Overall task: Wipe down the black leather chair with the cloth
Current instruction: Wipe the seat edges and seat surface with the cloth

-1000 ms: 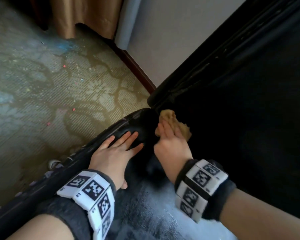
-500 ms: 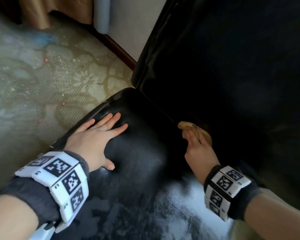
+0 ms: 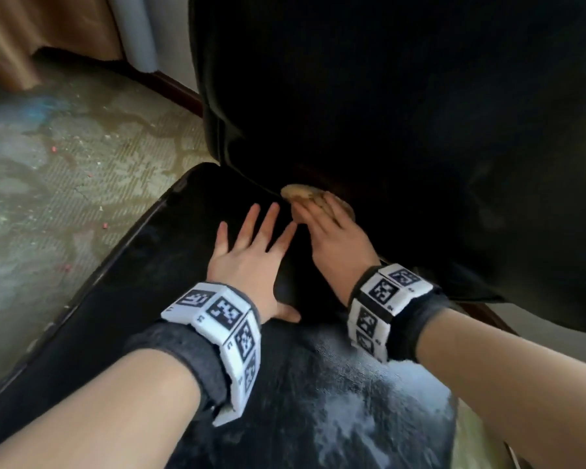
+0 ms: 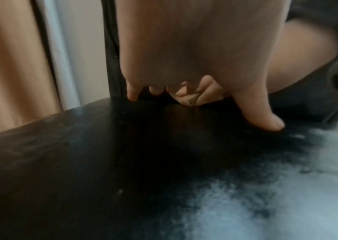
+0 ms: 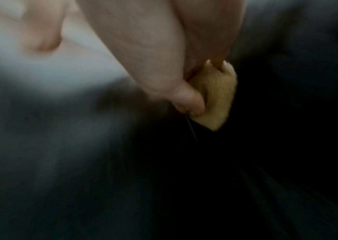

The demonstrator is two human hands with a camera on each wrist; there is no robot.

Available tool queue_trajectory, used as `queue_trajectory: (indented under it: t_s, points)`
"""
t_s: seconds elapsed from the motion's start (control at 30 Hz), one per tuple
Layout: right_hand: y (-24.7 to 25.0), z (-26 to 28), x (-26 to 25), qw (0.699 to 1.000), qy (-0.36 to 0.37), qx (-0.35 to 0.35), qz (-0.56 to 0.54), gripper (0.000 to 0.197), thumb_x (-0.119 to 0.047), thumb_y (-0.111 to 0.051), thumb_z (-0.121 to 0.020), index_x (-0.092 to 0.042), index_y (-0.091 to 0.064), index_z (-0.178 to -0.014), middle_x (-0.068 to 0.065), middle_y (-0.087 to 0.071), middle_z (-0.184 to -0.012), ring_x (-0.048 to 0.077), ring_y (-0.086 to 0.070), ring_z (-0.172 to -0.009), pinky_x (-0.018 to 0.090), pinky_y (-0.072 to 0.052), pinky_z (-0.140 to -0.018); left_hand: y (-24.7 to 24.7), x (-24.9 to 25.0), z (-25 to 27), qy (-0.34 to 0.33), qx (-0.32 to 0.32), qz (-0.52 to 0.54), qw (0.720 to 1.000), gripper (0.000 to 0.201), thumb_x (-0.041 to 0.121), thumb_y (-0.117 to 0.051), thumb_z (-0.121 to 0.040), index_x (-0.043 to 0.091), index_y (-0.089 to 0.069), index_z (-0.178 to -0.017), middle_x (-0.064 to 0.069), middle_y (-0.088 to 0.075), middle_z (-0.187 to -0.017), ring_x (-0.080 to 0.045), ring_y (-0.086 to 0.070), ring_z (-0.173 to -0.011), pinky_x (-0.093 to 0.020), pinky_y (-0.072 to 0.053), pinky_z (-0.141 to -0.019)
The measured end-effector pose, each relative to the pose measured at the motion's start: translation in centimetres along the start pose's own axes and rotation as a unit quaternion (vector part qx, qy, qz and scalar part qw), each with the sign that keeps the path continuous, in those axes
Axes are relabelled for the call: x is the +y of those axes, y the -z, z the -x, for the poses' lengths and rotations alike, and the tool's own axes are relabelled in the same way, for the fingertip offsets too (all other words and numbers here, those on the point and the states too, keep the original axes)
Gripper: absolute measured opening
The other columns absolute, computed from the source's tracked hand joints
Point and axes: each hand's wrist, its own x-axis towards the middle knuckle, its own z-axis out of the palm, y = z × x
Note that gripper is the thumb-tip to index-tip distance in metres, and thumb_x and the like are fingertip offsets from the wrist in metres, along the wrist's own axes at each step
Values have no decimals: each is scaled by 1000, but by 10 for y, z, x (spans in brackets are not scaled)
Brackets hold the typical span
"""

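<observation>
Change: closer together than half a second ago, both hands near the back of the seat; cloth now further left along the crease; left hand shifted inward from the seat's left edge.
Right hand point(image 3: 335, 238): grip curled round a bunched tan cloth point(image 3: 313, 198), thumb and fingertips pinching it in the right wrist view point(image 5: 215, 97); pressed into the crease where seat meets backrest.
Left hand point(image 3: 247, 255): grip open, fingers point(image 3: 251, 225) spread and straight, flat on the seat; thumb tip touching the leather in the left wrist view; holding nothing.
Spacing: left fingertips just beside the right hand, apart from the cloth.
Chair point(image 3: 386, 96): black leather, backrest rising dark behind the cloth; seat point(image 3: 170, 265) glossy, with a pale hazy sheen toward the near edge.
Cloth position: on the chair, at the rear of the seat, left of centre, touching both seat and backrest.
Wristbands: white blocks with black square markers point(image 3: 224, 313) over dark cuffs on both wrists.
Floor point(image 3: 65, 170): patterned carpet, greenish grey, scattered with small red and pale specks, left of the chair.
Background: tan curtain point(image 3: 31, 32) and a pale grey panel at top left, dark skirting board along the wall.
Right wrist view: blurred, detail of the leather unclear.
</observation>
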Motion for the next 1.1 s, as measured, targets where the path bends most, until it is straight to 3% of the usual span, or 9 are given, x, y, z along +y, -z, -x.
queue_trajectory:
  t_s: [0.17, 0.27, 0.4, 0.47, 0.57, 0.7, 0.8, 0.97, 1.1]
  points:
    - [-54, 52, 10, 998, -24, -55, 23, 60, -13, -13, -84, -11, -46, -134, 2, -37, -149, 19, -33, -138, 42, -9, -116, -17, -12, -4, -17, -38, -68, 997, 122, 76, -60, -59, 35, 18, -143, 2, 28, -152, -19, 24, -140, -49, 6, -114]
    - [-72, 88, 18, 992, -40, -116, -7, 56, -12, -19, -84, -5, -53, -128, 8, -43, -145, 22, -25, -139, 33, 1, -118, -16, -12, -6, -17, -43, -63, 997, 122, 76, -60, -58, 36, 19, -142, 4, 29, -152, -17, 25, -140, -48, 6, -115]
    - [-76, 119, 21, 980, -55, -165, -100, 57, -8, -21, -79, 2, -65, -113, 15, -48, -139, 30, -37, -130, 41, 1, -114, -12, -10, -6, -16, -49, -67, 996, 121, 75, -61, -59, 37, 18, -143, 4, 28, -152, -17, 24, -140, -47, 5, -115]
    - [-69, 123, 17, 978, -118, -101, -140, 53, -6, -25, -78, 5, -65, -111, 18, -57, -130, 34, -47, -124, 38, -3, -114, -11, -6, -6, -8, -51, -79, 996, 121, 74, -61, -60, 35, 18, -143, 3, 28, -152, -18, 23, -141, -47, 3, -116]
    - [-49, 109, -6, 960, -162, 94, -207, 48, -3, -31, -82, 8, -58, -120, 20, -57, -129, 32, -52, -123, 36, -29, -108, -13, 3, -6, 4, -53, -91, 994, 123, 69, -65, -62, 30, 18, -144, -2, 26, -153, -21, 22, -141, -46, 2, -116]
    - [-41, 59, -18, 959, -119, 123, -226, 45, -7, -34, -80, 6, -65, -111, 16, -64, -120, 29, -60, -114, 41, -51, -93, -13, -2, -5, -3, -56, -59, 997, 123, 67, -67, -62, 31, 18, -144, 1, 26, -153, -18, 20, -142, -41, 1, -117]
    - [-60, 56, 5, 978, -91, 37, -185, 47, -9, -32, -78, 0, -69, -106, 10, -67, -118, 25, -64, -107, 39, -49, -94, -11, -9, -5, -11, -57, -46, 997, 122, 68, -66, -61, 34, 18, -143, 4, 26, -153, -14, 21, -141, -38, 2, -116]
    - [-94, 115, 22, 985, -64, 6, -157, 50, -7, -31, -78, -4, -66, -113, 6, -65, -122, 21, -63, -109, 35, -51, -92, -14, -10, -6, -14, -55, -46, 997, 122, 71, -63, -60, 37, 21, -141, 8, 28, -151, -11, 22, -140, -35, 3, -116]
    - [-104, 156, 31, 981, -107, 4, -162, 49, -4, -36, -76, -2, -64, -117, 6, -69, -113, 21, -68, -99, 36, -36, -94, -14, -11, -7, -16, -55, -43, 997, 123, 72, -63, -59, 37, 24, -139, 9, 28, -151, -10, 22, -140, -35, 2, -116]
